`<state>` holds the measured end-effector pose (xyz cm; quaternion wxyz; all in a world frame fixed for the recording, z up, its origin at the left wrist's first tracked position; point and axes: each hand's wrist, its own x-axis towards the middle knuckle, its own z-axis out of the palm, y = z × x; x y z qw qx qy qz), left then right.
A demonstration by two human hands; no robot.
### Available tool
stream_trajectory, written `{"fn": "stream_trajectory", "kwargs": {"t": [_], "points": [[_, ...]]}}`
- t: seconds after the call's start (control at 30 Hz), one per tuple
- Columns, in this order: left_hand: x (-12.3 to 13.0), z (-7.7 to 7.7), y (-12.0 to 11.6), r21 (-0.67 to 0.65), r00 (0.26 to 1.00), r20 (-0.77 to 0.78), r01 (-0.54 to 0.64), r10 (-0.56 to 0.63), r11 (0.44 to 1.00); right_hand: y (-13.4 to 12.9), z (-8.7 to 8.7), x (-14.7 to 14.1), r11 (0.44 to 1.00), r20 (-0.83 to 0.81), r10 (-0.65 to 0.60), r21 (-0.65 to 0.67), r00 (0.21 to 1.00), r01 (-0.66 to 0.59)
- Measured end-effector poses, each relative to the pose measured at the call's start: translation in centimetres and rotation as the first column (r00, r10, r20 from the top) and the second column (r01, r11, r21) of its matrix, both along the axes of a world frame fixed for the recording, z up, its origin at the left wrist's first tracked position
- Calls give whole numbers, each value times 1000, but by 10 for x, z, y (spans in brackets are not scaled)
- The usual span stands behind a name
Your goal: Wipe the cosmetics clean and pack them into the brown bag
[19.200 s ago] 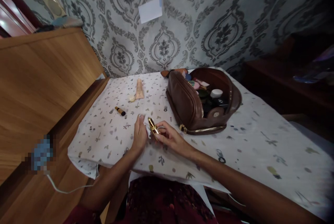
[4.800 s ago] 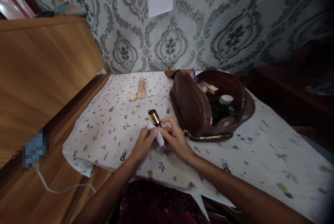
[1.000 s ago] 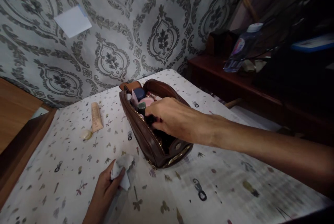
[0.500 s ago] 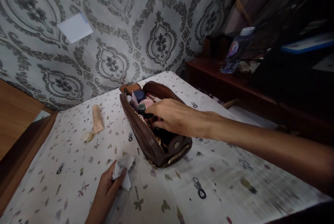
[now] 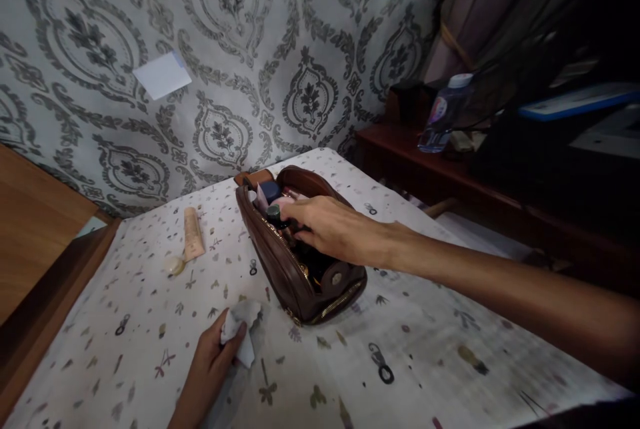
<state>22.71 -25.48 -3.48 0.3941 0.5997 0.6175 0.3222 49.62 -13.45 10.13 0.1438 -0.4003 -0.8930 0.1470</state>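
A brown zippered cosmetic bag (image 5: 280,276) lies unzipped on the patterned sheet. My right hand (image 5: 327,226) reaches into its opening from the right, fingers bent down among the contents; what they grip, if anything, is hidden. Close to those fingertips is a dark green cap (image 5: 273,213), with a navy lid (image 5: 270,190) and a pink item behind it. Nearer me, my left hand (image 5: 215,349) is closed on a crumpled white tissue (image 5: 243,329), just left of the bag's near end. Further left lie a beige squeeze tube (image 5: 193,232) and a small pale yellow round item (image 5: 175,265).
Grey patterned wallpaper (image 5: 310,99) rises behind, with a white card (image 5: 163,76) on it. At the right, a dark red wooden table (image 5: 370,142) carries a clear bottle (image 5: 445,116) and a blue-edged flat object (image 5: 575,101). A wooden panel (image 5: 40,236) stands at the left.
The view has shifted slightly, so the wall and bag sit a little lower. My right hand stays inside the bag and my left hand still holds the tissue.
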Motion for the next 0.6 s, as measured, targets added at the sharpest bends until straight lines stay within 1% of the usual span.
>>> {"fn": "stream_trajectory", "kwargs": {"t": [0.13, 0.27, 0.33, 0.4, 0.47, 0.53, 0.57, 0.6], "points": [[-1, -2, -1, -3, 1000, 3, 9, -9, 1000, -1, -4, 0, 1000, -15, -13, 0, 1000, 13], [-1, -3, 0, 10, 1000, 9, 16, -16, 1000, 0, -5, 0, 999, -45, -43, 31, 998, 44], [0, -3, 0, 18, 1000, 16, 24, -24, 1000, 0, -5, 3, 997, -87, -42, 55, 995, 47], [2, 0, -1, 25, 999, 23, 23, -24, 999, -4, -4, 7, 993, -163, -32, 107, 986, 50], [2, 4, -4, 48, 1000, 16, 22, -22, 999, -13, -3, 10, 980, -272, -24, 182, 962, 76], [-2, 8, -6, 97, 1000, -21, 14, -12, 995, -29, -4, 12, 960, -403, -10, 251, 915, 121], [-7, 10, -6, 130, 999, -49, 0, 7, 992, -39, -6, 11, 948, -472, 18, 288, 882, 135], [-14, 13, -4, 165, 996, -84, -22, 36, 986, -49, -9, 10, 936, -518, 75, 331, 852, 118]]}}
